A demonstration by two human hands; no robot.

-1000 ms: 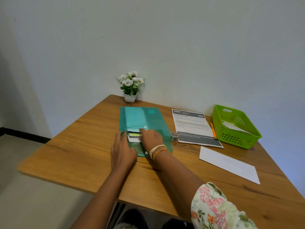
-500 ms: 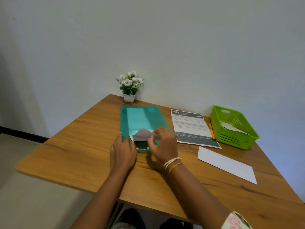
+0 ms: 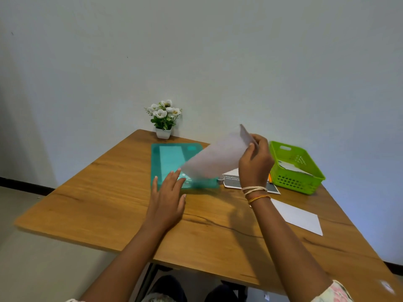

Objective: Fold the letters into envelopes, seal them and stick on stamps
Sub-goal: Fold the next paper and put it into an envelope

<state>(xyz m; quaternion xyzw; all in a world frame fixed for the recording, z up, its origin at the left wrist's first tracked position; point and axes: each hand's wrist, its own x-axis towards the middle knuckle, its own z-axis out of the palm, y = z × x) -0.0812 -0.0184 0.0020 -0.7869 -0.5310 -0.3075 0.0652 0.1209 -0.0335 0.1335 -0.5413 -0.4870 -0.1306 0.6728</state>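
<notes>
White envelope (image 3: 214, 159) gripped in right hand (image 3: 255, 162)

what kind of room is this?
Probably a small home or office desk corner: a wooden table against a plain wall, a potted flower, a green basket holding papers, a teal folder.

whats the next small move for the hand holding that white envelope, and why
Probably bring the white envelope down onto bare table in front. The right hand pinches it in the air, tilted above the teal folder, while the left hand lies flat on the folder's near edge; a letter waits beside it.
</notes>
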